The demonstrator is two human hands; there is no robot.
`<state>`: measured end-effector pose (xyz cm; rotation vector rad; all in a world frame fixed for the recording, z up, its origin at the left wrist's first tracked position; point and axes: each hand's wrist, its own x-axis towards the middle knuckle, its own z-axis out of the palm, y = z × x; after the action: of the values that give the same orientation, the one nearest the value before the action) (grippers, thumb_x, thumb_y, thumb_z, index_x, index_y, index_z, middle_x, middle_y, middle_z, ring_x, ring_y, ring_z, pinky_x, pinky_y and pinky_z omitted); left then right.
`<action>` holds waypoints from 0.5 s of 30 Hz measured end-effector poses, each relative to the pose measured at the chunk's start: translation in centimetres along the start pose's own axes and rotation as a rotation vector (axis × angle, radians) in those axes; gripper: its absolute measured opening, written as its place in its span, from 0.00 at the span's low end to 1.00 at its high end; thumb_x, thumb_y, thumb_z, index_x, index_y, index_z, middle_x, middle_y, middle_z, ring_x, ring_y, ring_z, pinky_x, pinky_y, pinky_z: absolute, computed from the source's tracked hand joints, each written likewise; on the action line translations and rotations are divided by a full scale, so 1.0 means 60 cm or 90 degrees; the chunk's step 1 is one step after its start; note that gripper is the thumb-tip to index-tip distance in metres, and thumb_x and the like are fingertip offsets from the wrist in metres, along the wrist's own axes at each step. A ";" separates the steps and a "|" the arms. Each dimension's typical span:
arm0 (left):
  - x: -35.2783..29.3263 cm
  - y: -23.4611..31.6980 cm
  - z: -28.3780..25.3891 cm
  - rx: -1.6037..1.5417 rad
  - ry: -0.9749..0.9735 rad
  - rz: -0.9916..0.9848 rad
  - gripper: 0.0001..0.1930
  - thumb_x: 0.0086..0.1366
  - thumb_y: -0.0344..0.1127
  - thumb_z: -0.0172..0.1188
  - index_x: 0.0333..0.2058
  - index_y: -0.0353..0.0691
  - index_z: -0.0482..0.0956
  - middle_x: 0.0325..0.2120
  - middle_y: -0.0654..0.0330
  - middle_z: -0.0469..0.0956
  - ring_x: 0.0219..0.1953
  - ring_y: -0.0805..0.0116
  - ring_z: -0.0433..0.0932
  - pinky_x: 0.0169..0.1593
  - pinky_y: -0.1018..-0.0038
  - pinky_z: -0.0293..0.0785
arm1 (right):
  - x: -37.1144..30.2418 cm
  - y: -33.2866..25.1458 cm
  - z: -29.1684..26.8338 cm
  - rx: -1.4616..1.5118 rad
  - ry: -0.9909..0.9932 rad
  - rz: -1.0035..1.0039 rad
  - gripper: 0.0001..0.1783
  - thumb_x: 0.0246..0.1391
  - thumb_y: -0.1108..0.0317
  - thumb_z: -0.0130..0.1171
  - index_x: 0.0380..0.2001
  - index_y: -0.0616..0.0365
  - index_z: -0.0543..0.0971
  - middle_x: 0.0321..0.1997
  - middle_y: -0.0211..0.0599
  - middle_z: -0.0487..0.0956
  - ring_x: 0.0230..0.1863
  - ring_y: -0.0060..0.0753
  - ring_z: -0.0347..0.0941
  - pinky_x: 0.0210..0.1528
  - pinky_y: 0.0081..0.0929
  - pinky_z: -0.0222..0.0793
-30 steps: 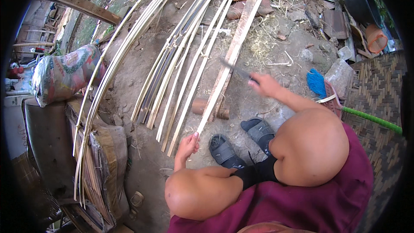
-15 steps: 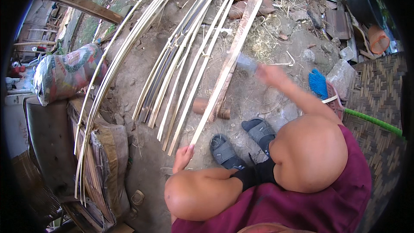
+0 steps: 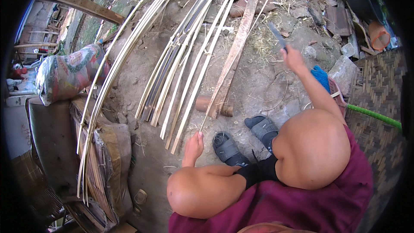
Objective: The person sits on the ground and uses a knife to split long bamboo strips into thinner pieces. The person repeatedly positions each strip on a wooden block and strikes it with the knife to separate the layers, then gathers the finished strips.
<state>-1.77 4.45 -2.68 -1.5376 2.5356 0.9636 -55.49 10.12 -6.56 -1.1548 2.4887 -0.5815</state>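
Observation:
My left hand (image 3: pixel 194 146) is closed on the near end of a long, thin bamboo strip (image 3: pixel 260 13), held narrow edge up. The strip runs away from me along a wooden plank (image 3: pixel 237 45), whose near end rests by a short piece of log (image 3: pixel 226 110) in front of my feet. In my right hand (image 3: pixel 294 59) is a knife (image 3: pixel 276 33), its blade pointing up and left. The knife is off to the right of the plank, apart from the strip. Just left of the plank lie several long bamboo strips (image 3: pixel 188 108).
More strips (image 3: pixel 110 71) bend over a worn padded seat (image 3: pixel 113 146) at the left, beside a stuffed plastic sack (image 3: pixel 69 71). To the right are a woven bamboo mat (image 3: pixel 375 86), a green-handled broom (image 3: pixel 374 116) and stones (image 3: pixel 343 75). Thin shavings litter the dirt ground.
My right hand with the knife has swung right, away from the plank. The strip in my left hand has turned from its broad face to its edge, and that hand has shifted slightly right and up.

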 end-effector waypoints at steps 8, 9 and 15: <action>0.024 -0.008 -0.017 -0.279 -0.198 -0.164 0.23 0.75 0.49 0.44 0.33 0.37 0.80 0.13 0.65 0.67 0.18 0.73 0.69 0.24 0.69 0.66 | -0.203 -0.201 0.064 -0.034 -0.325 -0.424 0.21 0.64 0.50 0.51 0.52 0.52 0.74 0.43 0.51 0.82 0.41 0.58 0.79 0.47 0.51 0.74; 0.016 0.000 -0.028 -0.329 -0.259 -0.196 0.23 0.75 0.50 0.44 0.33 0.37 0.80 0.13 0.66 0.67 0.17 0.74 0.68 0.23 0.71 0.65 | -0.210 -0.211 0.038 -0.116 -0.404 -0.420 0.21 0.64 0.49 0.51 0.52 0.51 0.74 0.44 0.50 0.82 0.42 0.57 0.79 0.48 0.50 0.74; -0.003 -0.030 -0.035 -0.415 -0.300 -0.264 0.25 0.73 0.52 0.49 0.34 0.33 0.81 0.15 0.62 0.74 0.17 0.75 0.71 0.21 0.73 0.67 | -0.073 -0.111 0.057 -0.003 -0.240 -0.195 0.23 0.65 0.48 0.49 0.57 0.45 0.72 0.40 0.51 0.82 0.38 0.57 0.79 0.39 0.48 0.76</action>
<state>0.38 2.96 -1.78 -1.5945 1.5713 1.9010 -46.94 8.84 -5.65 -1.5044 2.0143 -0.3887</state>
